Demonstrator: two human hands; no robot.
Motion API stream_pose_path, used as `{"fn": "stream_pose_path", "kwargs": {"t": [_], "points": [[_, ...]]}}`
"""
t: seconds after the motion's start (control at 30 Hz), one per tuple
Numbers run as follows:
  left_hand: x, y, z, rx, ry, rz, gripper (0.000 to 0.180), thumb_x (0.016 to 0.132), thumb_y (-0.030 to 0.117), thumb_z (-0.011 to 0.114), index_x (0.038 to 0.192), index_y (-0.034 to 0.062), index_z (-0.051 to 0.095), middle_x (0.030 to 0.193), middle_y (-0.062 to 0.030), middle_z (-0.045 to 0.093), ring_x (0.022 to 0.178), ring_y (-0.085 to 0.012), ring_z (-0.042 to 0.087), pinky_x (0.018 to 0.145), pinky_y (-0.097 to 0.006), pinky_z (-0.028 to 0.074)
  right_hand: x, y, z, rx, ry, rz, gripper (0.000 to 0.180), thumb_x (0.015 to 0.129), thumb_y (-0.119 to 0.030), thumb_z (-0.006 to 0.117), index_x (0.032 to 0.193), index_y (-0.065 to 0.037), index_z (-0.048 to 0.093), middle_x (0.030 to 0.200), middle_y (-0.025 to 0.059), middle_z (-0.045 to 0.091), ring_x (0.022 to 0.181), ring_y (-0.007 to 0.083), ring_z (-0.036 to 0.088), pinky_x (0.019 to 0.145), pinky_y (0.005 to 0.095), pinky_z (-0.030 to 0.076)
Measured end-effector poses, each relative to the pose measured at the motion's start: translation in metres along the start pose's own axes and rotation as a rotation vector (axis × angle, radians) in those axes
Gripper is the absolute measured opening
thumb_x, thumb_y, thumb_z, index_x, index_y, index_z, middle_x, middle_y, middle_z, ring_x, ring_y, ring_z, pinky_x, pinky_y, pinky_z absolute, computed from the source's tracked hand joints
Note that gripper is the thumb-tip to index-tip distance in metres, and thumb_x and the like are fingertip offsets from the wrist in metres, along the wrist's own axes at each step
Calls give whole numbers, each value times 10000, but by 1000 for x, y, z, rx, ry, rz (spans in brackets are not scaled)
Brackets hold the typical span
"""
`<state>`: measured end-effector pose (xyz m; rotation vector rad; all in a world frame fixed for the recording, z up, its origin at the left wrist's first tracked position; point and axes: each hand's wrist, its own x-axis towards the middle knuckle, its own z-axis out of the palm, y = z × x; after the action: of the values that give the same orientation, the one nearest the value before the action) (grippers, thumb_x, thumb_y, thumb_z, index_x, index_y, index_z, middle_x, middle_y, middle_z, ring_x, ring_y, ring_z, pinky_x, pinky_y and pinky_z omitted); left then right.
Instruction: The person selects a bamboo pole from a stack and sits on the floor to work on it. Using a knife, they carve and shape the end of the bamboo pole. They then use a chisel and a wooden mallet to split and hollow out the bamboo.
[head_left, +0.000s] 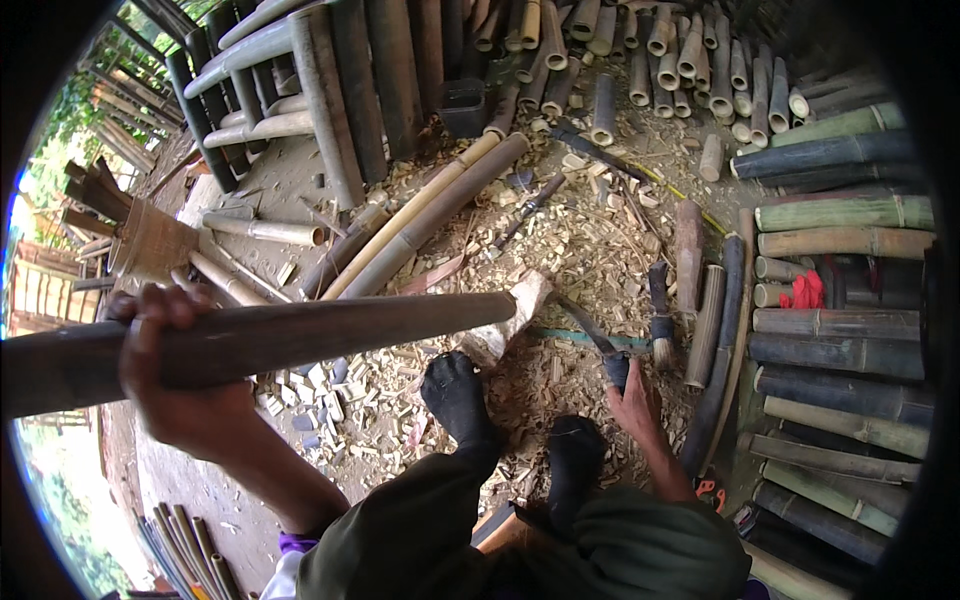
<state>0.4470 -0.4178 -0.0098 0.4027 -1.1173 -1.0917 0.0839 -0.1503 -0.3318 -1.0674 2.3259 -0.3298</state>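
A thick dark bamboo pole (pixel 360 328) runs from the left rim toward the middle. My left hand (pixel 175 385) is wrapped around it near its left end. The pole's other end lies against a pale, chipped wood block (pixel 500 335) in front of my feet. Lower right of the block, my right hand (pixel 638 405) is closed around the dark handle of a curved-bladed knife (pixel 590 325). Its blade points up and left toward the block, apart from the pole. Two dark-socked feet (pixel 458 400) stand close to the block, among wood chips (pixel 390 400).
Cut bamboo lengths (pixel 840 350) are stacked along the right, and more bamboo pieces (pixel 690 50) fill the back. A bamboo rack (pixel 320 100) and a black bin (pixel 463 108) stand behind. On the chips lie two bamboo poles (pixel 430 220), a dark-handled tool (pixel 658 310) and a wooden billet (pixel 688 255).
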Motion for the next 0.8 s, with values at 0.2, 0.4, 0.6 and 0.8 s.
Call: {"fn": "stream_pose_path", "kwargs": {"t": [0.2, 0.4, 0.6, 0.8], "points": [[-52, -68, 17, 26, 110, -79, 336, 909, -3, 632, 1210, 57, 496, 969, -86, 594, 889, -200, 590, 908, -387, 490, -13, -25, -44, -94, 29, 22, 593, 897, -214, 704, 1350, 21, 402, 923, 281, 710, 835, 510, 697, 749, 563, 554], [-56, -59, 12, 130, 239, -99, 374, 938, -8, 640, 1269, 33, 470, 1019, -107, 608, 908, -189, 599, 914, -373, 514, -35, 15, -63, 761, -277, 19, 412, 985, -240, 665, 1307, -37, 510, 869, 129, 673, 688, 280, 687, 600, 403, 553], [-58, -68, 12, 77, 230, -125, 288, 930, 7, 653, 1179, 46, 513, 1035, -105, 603, 933, -202, 599, 943, -372, 513, -11, -35, 6, 672, -194, -124, 316, 1071, -299, 544, 1199, -12, 510, 731, 51, 602, 536, 158, 577, 489, 324, 476], [-59, -57, 3, 103, 224, -97, 293, 934, 4, 642, 1185, 46, 497, 997, -95, 583, 926, -196, 591, 929, -379, 502, -6, -135, -54, 537, -77, -358, 406, 1049, -244, 589, 1317, 46, 494, 819, 280, 677, 765, 462, 701, 617, 509, 530]]}}
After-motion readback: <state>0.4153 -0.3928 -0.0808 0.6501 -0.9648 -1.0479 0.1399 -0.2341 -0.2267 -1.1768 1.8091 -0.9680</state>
